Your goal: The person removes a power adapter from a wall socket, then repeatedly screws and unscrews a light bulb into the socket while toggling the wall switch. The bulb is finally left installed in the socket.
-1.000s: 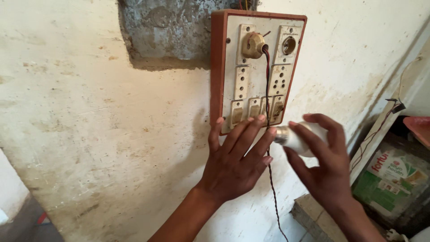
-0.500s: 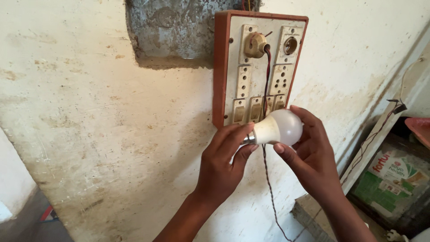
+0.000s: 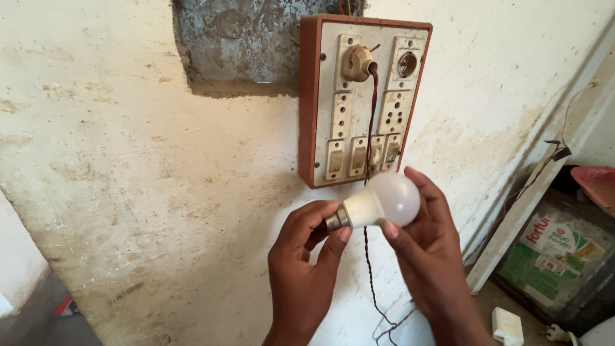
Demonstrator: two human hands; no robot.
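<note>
Gripped by both hands: white LED bulb, lying sideways in front of the wall, globe to the right, metal bayonet cap to the left. Right hand cupped around the frosted globe from behind and below, fingers curled over its far side, thumb pressed against the white collar at the front; closed firmly on the bulb. Left hand raised from below, thumb and forefinger pinched on the metal cap, remaining fingers folded loosely behind; closed on the cap end. Bulb thus bridging the two grips, cap at the left fingertips, globe nested in the right palm, held just below the lower edge of the switchboard and apart from it. Above, on that red-framed board mounted on the wall: a brass-coloured lamp holder at upper left with a twisted red-and-black cord hanging from it, an empty round holder at upper right, two pin sockets in the middle row, a row of switches along the bottom. Cord running down behind the bulb and between the wrists toward the floor. Around the board, stained cream plaster wall, with a patch of bare grey cement at upper left of the board. At far right, a printed green-and-white carton and a white plug adapter on the floor.
</note>
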